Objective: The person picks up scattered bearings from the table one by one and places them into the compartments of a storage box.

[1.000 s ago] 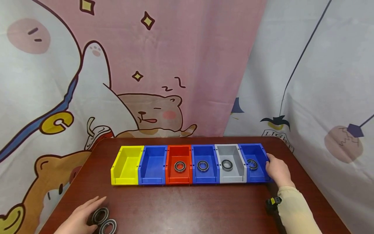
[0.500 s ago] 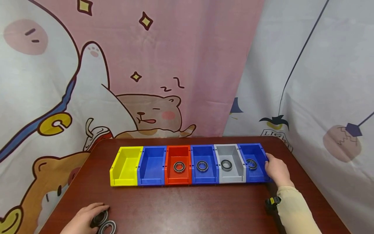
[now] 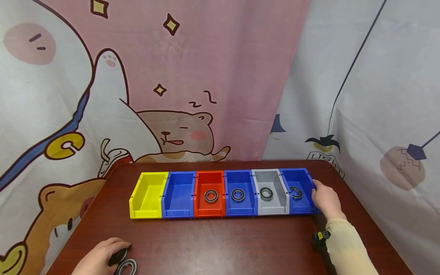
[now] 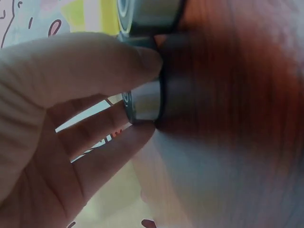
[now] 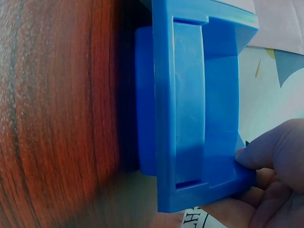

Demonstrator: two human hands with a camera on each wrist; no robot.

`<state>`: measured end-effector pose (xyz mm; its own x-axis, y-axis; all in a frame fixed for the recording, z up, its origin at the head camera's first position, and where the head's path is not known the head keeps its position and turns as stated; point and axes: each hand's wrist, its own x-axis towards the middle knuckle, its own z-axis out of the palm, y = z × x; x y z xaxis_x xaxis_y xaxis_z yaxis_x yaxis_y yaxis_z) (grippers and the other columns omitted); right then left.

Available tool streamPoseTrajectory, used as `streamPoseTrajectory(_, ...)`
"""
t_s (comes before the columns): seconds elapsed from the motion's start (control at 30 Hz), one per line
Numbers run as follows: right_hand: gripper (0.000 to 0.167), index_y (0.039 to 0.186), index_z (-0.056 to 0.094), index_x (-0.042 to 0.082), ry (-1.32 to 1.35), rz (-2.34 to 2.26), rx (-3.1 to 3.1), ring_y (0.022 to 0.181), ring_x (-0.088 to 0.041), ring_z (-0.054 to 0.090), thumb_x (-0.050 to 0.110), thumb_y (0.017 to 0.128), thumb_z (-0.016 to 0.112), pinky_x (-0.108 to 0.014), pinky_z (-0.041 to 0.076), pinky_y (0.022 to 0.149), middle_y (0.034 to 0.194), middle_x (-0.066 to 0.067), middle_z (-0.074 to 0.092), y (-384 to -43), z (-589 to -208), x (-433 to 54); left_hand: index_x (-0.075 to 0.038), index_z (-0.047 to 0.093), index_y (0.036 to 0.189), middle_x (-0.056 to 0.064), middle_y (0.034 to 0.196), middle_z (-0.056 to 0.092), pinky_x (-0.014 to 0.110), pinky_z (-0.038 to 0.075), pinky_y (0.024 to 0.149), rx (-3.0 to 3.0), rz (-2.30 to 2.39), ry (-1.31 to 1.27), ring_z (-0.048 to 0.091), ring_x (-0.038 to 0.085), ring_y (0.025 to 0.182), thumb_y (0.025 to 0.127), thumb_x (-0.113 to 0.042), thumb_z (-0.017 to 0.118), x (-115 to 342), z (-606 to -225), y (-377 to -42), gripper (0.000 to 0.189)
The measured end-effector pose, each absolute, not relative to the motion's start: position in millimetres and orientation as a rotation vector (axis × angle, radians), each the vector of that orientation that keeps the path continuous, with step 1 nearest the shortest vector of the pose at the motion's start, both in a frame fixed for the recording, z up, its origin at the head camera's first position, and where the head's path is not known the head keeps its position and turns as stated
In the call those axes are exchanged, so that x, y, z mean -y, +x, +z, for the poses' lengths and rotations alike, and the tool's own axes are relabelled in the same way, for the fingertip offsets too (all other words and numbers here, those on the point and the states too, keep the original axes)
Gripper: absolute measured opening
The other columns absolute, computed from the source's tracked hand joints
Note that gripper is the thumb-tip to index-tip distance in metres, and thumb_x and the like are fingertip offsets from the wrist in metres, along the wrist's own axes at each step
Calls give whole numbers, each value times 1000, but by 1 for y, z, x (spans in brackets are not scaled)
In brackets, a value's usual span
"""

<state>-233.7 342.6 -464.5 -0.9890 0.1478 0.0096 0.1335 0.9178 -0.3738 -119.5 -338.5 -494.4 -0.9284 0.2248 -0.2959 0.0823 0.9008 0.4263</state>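
Low on the left in the head view, my left hand [image 3: 94, 259] pinches a ball bearing [image 4: 147, 102] between thumb and fingers; the bearing is tilted and partly hidden by the hand. A second bearing [image 3: 133, 264] lies on the table right against it. On the far right, my right hand [image 3: 327, 198] grips the outer side wall of the end blue bin [image 5: 190, 104], thumb over its edge. Inside that bin lies a bearing [image 3: 296, 198]. Single bearings also lie in the grey bin [image 3: 271, 210], the neighbouring blue bin [image 3: 241, 211] and the red bin [image 3: 209, 211].
At the left of the joined row stand a yellow bin [image 3: 148, 191] and another blue bin [image 3: 178, 191]. The row sits towards the back of the dark wooden table [image 3: 206, 240]. A cartoon-printed curtain [image 3: 240, 76] hangs behind and at both sides.
My left hand has closed its spread fingers round the nearer bearing and tilted it. The right hand stays on the blue bin's wall. The head view has shifted slightly.
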Motion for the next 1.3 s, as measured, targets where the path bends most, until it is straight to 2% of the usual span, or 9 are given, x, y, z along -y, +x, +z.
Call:
streamPoseTrajectory(0.2,48,138,38,-17,-214,586,3035,111,-57,52,5,97,48,-65,45,89,128,-43,48,-234,-464,-343,-18,72,107,-4,103,62,42,54,78,-2739,551,223,56,17,92,69,-21,89,338,-492,-121,42)
streamPoseTrajectory(0.47,45,135,42,-17,-170,551,2993,107,-58,54,3,95,49,-65,45,88,124,-43,51,-233,-467,-343,-16,72,110,-3,105,64,50,54,84,-2802,508,69,60,20,95,66,-19,90,334,-487,-121,47)
streamPoseTrajectory(0.73,46,136,41,-18,-182,565,3007,108,-58,54,4,96,48,-65,45,88,125,-43,50,-232,-465,-343,-10,72,114,6,110,66,52,54,81,-3034,474,163,62,26,96,66,-15,88,326,-464,-120,51)
streamPoseTrajectory(0.93,46,135,42,-18,-181,559,3007,108,-58,53,4,95,48,-65,45,88,125,-43,50,-233,-465,-343,-8,73,112,6,108,66,48,56,76,-3192,536,270,64,25,94,65,-10,86,305,-448,-123,48)
streamPoseTrajectory(1.17,46,136,41,-17,-182,561,3012,109,-57,54,4,96,48,-65,45,88,126,-42,50,-233,-466,-343,-6,74,110,11,108,67,55,53,81,-3330,573,312,63,32,95,64,-9,85,274,-433,-133,48)
streamPoseTrajectory(1.3,46,136,41,-17,-187,564,3017,109,-57,54,4,96,48,-65,45,88,127,-42,50,-233,-466,-343,-6,74,110,12,107,68,55,52,82,-3391,598,403,62,34,97,64,-9,86,259,-427,-143,49)
